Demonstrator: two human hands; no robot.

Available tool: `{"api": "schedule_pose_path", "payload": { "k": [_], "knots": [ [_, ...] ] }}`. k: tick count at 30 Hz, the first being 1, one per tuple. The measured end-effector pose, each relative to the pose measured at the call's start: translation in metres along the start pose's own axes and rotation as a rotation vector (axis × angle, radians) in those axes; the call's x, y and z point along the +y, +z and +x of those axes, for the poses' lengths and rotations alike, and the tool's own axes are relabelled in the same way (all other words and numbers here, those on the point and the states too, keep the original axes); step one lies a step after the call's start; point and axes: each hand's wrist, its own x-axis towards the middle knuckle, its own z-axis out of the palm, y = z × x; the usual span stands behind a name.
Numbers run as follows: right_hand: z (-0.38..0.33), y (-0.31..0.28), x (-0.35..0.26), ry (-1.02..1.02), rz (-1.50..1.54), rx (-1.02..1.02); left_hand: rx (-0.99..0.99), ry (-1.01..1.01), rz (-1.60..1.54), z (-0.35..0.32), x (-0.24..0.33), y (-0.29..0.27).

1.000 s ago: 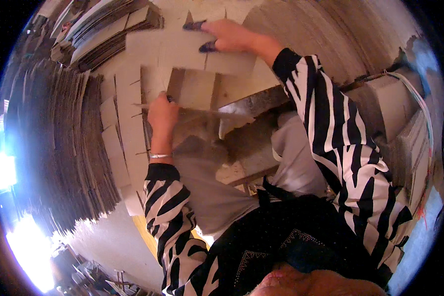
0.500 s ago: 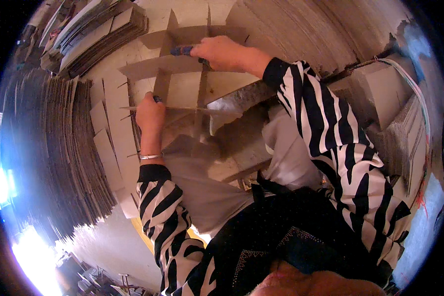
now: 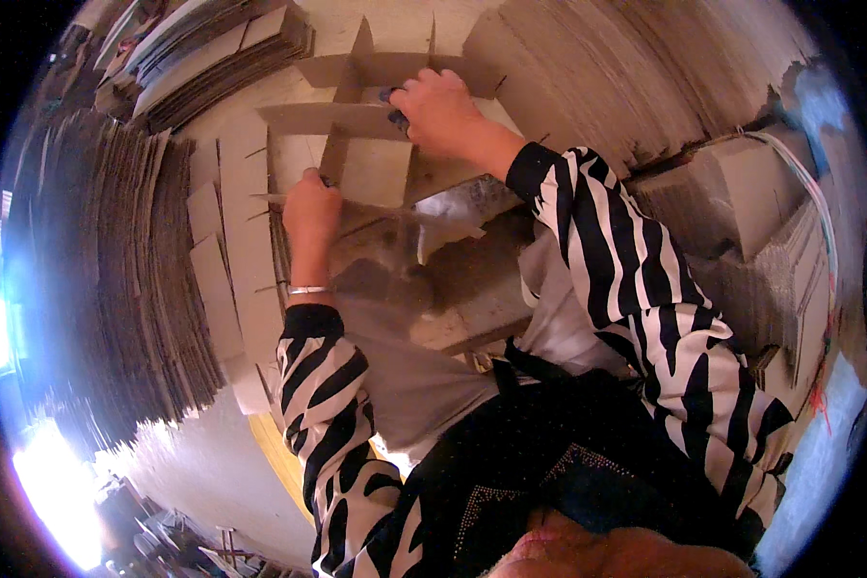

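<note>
A grid of interlocking brown cardboard divider strips [image 3: 371, 119] stands on edge on the table in front of me. My left hand [image 3: 312, 212] is closed on the nearest cross strip at its left part. Farther off and to the right, my right hand [image 3: 440, 114] has its fingers curled at the junction of a middle cross strip and a lengthwise strip. Dark coverings wrap some of its fingertips. The fingers hide the exact contact, but they seem to pinch the cardboard. The grid's near end blurs above my lap.
Tall stacks of cardboard sheets line the left [image 3: 116, 270] and the far right [image 3: 617, 82]. Another cardboard pile [image 3: 226, 63] lies at the back left. Loose strips [image 3: 217, 279] lie beside my left forearm. A bundle of pale cords [image 3: 807, 173] hangs at the right.
The whole view has shifted a little. My right hand has drawn its fingers rightward along the strip and curled them in at the junction. My left hand keeps its hold on the near strip.
</note>
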Motion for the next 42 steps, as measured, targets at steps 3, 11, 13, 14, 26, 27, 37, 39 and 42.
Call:
{"api": "schedule_pose_path", "payload": {
  "k": [3,11,13,14,26,27,37,39,42],
  "knots": [
    [0.006,-0.002,0.000,-0.122,0.015,0.164,0.007,0.023,-0.006,0.001,0.006,-0.001],
    [0.025,0.026,-0.017,-0.004,0.153,0.030,-0.023,-0.010,0.015,0.000,0.003,-0.007],
    [0.030,0.033,-0.015,-0.012,0.132,-0.077,-0.008,0.001,0.005,0.004,0.004,-0.004],
    [0.032,0.036,-0.015,-0.029,0.116,-0.142,-0.001,0.006,-0.001,0.005,0.004,-0.001],
    [0.008,0.031,0.072,0.374,0.312,-0.367,-0.183,-0.112,-0.266,-0.010,-0.042,-0.035],
    [-0.002,0.050,0.082,0.306,0.404,-0.316,-0.162,0.036,-0.331,0.000,-0.011,-0.016],
    [-0.036,0.017,0.002,0.375,1.203,-0.038,0.038,0.284,-0.868,-0.037,-0.007,-0.029],
    [-0.067,-0.011,0.010,0.468,1.226,-0.085,0.188,0.381,-1.193,-0.045,-0.056,-0.055],
    [-0.138,-0.040,0.065,0.546,0.858,-0.002,0.486,0.293,-0.769,-0.058,-0.089,-0.123]
  ]
}}
